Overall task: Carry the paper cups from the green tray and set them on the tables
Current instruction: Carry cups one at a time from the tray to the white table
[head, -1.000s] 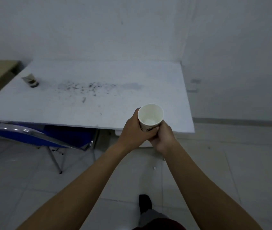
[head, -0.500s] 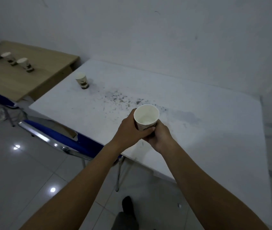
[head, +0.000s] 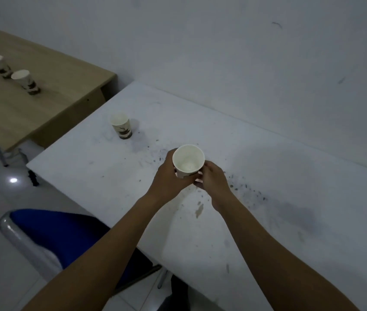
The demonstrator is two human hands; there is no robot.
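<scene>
left hand (head: pixel 169 178): fingers curled round paper cup (head: pixel 188 161), gripping its left side | right hand (head: pixel 211 179): gripping same cup's lower right side | cup: upright, mouth up, over stained white table (head: pixel 267 176) | second paper cup (head: pixel 122 126): standing on white table, 10 o'clock of held cup, well apart | row of paper cups (head: pixel 25 81): on wooden table (head: pixel 32 108), farther at 10 o'clock | blue chair (head: pixel 66 234): 7 o'clock, at white table's near edge
</scene>
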